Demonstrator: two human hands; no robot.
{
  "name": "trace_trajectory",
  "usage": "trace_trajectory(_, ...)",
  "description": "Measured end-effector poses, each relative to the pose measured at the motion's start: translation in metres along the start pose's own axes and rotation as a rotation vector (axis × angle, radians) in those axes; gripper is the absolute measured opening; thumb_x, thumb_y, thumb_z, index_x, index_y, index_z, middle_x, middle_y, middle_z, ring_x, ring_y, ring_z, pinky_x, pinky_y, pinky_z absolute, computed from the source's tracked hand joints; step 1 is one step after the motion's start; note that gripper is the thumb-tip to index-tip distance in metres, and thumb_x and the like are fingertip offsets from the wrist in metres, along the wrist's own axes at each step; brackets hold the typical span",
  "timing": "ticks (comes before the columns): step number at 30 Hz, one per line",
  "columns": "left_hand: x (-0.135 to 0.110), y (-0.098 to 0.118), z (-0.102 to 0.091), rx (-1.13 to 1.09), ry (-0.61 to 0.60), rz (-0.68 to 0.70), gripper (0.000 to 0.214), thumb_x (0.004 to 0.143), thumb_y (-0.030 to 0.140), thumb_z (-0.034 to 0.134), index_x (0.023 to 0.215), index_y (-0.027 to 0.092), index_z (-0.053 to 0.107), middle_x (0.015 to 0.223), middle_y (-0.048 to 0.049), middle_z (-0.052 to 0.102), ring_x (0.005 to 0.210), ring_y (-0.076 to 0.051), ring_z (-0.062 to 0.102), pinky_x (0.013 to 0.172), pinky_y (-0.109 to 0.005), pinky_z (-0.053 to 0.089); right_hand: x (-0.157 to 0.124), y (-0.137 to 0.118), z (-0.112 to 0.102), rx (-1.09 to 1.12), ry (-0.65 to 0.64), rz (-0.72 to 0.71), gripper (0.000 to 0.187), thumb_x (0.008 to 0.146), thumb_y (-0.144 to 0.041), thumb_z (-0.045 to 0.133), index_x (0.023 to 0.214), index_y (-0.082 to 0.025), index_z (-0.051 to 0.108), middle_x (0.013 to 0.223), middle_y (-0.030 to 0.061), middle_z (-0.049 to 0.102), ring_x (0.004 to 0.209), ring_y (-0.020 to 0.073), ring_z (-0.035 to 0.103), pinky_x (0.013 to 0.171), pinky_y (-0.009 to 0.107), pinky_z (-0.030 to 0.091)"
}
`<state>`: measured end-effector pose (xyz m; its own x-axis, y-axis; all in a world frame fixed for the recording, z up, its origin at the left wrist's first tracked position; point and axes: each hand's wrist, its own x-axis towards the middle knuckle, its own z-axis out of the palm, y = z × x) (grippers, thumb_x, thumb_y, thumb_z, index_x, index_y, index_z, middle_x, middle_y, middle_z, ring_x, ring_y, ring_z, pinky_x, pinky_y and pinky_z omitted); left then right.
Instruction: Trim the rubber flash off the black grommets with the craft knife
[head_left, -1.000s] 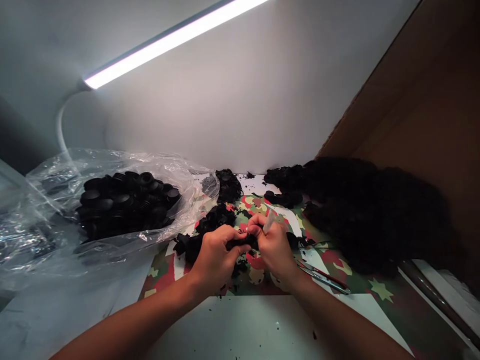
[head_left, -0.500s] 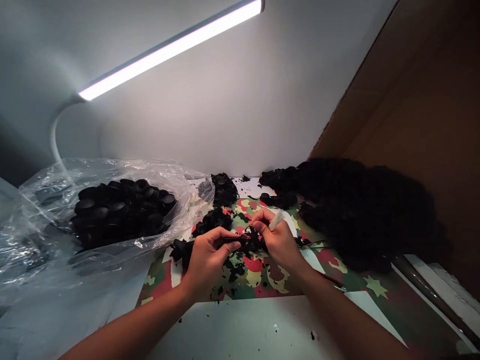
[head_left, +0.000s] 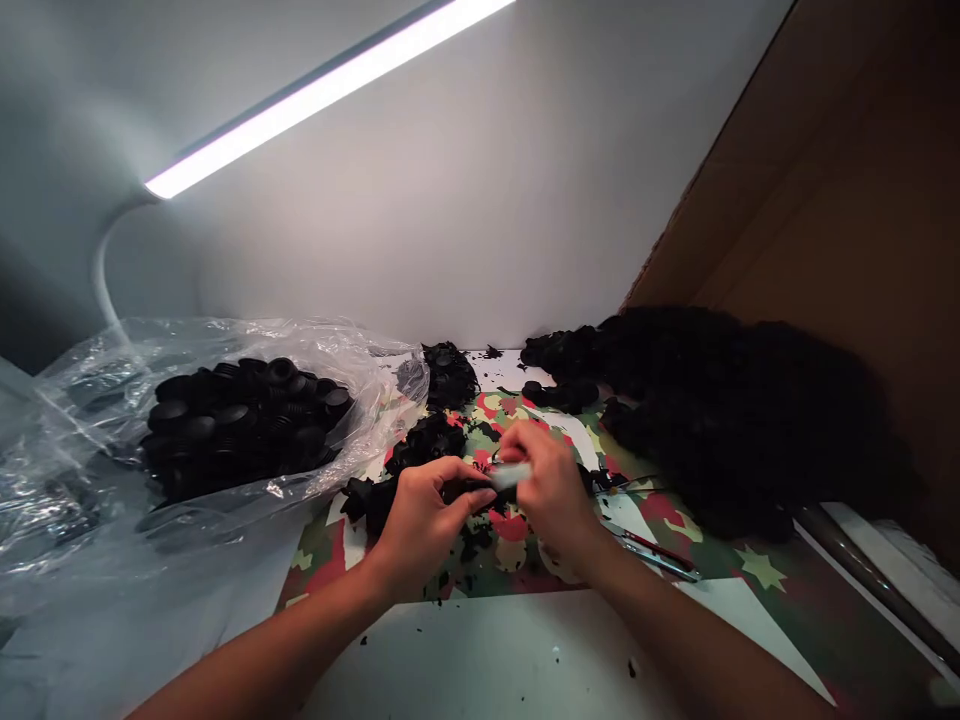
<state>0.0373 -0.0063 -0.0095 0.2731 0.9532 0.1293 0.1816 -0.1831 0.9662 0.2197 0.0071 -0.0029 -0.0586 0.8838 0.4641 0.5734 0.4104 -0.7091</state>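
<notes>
the camouflage sheet [head_left: 510, 556] has a clear bag [head_left: 386, 395] of black discs [head_left: 240, 425] at its left, a dark heap [head_left: 735, 430] at its right. over its middle, the left hand [head_left: 424, 510] pinches a black piece [head_left: 460, 489]; the right hand [head_left: 553, 495] grips a blurred pale object [head_left: 510, 475].

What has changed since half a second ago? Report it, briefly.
The right hand has drawn slightly closer to the left hand. Its pale object, which pointed up and away from the left hand, now lies nearly level, blurred, reaching toward it. Nothing was visibly taken or released: the left hand still pinches a black piece. The clear bag and the dark heap stayed put.
</notes>
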Motion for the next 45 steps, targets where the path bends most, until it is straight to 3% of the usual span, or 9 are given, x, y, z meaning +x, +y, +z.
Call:
trace_trajectory(3, -0.003, 0.0, -0.002, -0.076, -0.003, -0.045, 0.015, 0.079, 0.031, 0.076, 0.084, 0.016, 0.077, 0.073, -0.0031, 0.07, 0.065, -0.015, 0.057, 0.059, -0.023, 0.042, 0.011, 0.016, -0.011, -0.041, 0.07, 0.163, 0.009, 0.081, -0.014, 0.044, 0.076, -0.022, 0.044, 0.065, -0.002, 0.049, 0.06, 0.0151, 0.045, 0.059, 0.027, 0.033)
trace_trajectory(6, -0.001, 0.0, -0.006, -0.212, 0.01, -0.087, 0.02, 0.076, 0.034, 0.08, 0.083, 0.016, 0.077, 0.071, -0.0029, 0.068, 0.062, -0.013, 0.055, 0.058, -0.022, 0.041, 0.016, 0.022, -0.016, 0.024, -0.085, 0.218, 0.027, 0.094, -0.037, 0.047, 0.072, -0.021, 0.047, 0.065, -0.0021, 0.048, 0.061, 0.0148, 0.044, 0.06, 0.027, 0.033)
trace_trajectory(14, 0.01, -0.012, -0.011, -0.464, 0.039, -0.187, 0.035, 0.071, 0.043, 0.087, 0.088, 0.014, 0.076, 0.077, -0.0053, 0.072, 0.071, -0.015, 0.061, 0.066, -0.023, 0.046, 0.001, 0.004, -0.001, 0.445, -0.304, 0.244, 0.051, 0.092, -0.067, 0.053, 0.079, -0.018, 0.061, 0.073, 0.001, 0.055, 0.067, 0.015, 0.048, 0.062, 0.027, 0.038)
trace_trajectory(19, 0.011, -0.018, -0.012, -0.481, 0.029, -0.146, 0.032, 0.072, 0.039, 0.088, 0.093, 0.017, 0.077, 0.084, -0.0036, 0.072, 0.075, -0.013, 0.06, 0.068, -0.02, 0.045, -0.002, -0.001, 0.005, 0.533, -0.352, 0.341, 0.043, 0.077, -0.057, 0.076, 0.079, -0.018, 0.058, 0.066, -0.0047, 0.045, 0.06, 0.0106, 0.035, 0.055, 0.024, 0.028)
trace_trajectory(23, 0.01, -0.014, -0.011, -0.477, -0.028, -0.079, 0.03, 0.074, 0.033, 0.087, 0.099, 0.02, 0.076, 0.096, -0.0042, 0.074, 0.088, -0.016, 0.064, 0.078, -0.021, 0.049, -0.003, -0.005, 0.006, 0.545, -0.339, 0.401, 0.033, 0.079, -0.047, 0.074, 0.08, -0.017, 0.058, 0.066, -0.005, 0.045, 0.06, 0.0104, 0.036, 0.055, 0.024, 0.029)
trace_trajectory(28, 0.009, -0.01, -0.01, -0.435, 0.004, -0.07, 0.028, 0.072, 0.027, 0.088, 0.095, 0.019, 0.075, 0.094, -0.0042, 0.073, 0.083, -0.016, 0.065, 0.074, -0.022, 0.051, -0.005, -0.007, 0.002, 0.402, -0.316, 0.321, 0.026, 0.089, -0.042, 0.062, 0.081, -0.018, 0.06, 0.067, -0.003, 0.05, 0.06, 0.0118, 0.04, 0.055, 0.024, 0.032)
trace_trajectory(34, 0.015, -0.013, -0.021, -0.582, 0.206, 0.072, 0.028, 0.071, 0.03, 0.091, 0.091, 0.018, 0.075, 0.093, -0.0027, 0.071, 0.088, -0.014, 0.064, 0.081, -0.018, 0.051, 0.011, 0.02, -0.015, -0.029, -0.094, 0.271, 0.023, 0.088, -0.036, 0.057, 0.073, -0.019, 0.057, 0.065, -0.002, 0.054, 0.058, 0.0133, 0.042, 0.056, 0.026, 0.03)
trace_trajectory(38, 0.018, -0.012, -0.022, -0.722, 0.143, -0.028, 0.032, 0.073, 0.035, 0.09, 0.094, 0.018, 0.072, 0.095, -0.004, 0.07, 0.089, -0.017, 0.066, 0.08, -0.025, 0.056, 0.018, 0.037, -0.025, -0.179, -0.218, 0.262, 0.024, 0.088, -0.036, 0.055, 0.07, -0.02, 0.053, 0.062, -0.0014, 0.053, 0.059, 0.0151, 0.043, 0.057, 0.027, 0.029)
trace_trajectory(45, 0.014, -0.004, -0.021, -0.869, -0.044, -0.307, 0.031, 0.078, 0.036, 0.086, 0.092, 0.016, 0.066, 0.09, -0.0038, 0.064, 0.076, -0.013, 0.06, 0.069, -0.024, 0.054, 0.018, 0.035, -0.031, -0.358, 0.025, 0.221, 0.015, 0.091, -0.026, 0.046, 0.077, -0.021, 0.049, 0.078, 0.0048, 0.061, 0.064, 0.0183, 0.048, 0.06, 0.03, 0.029)
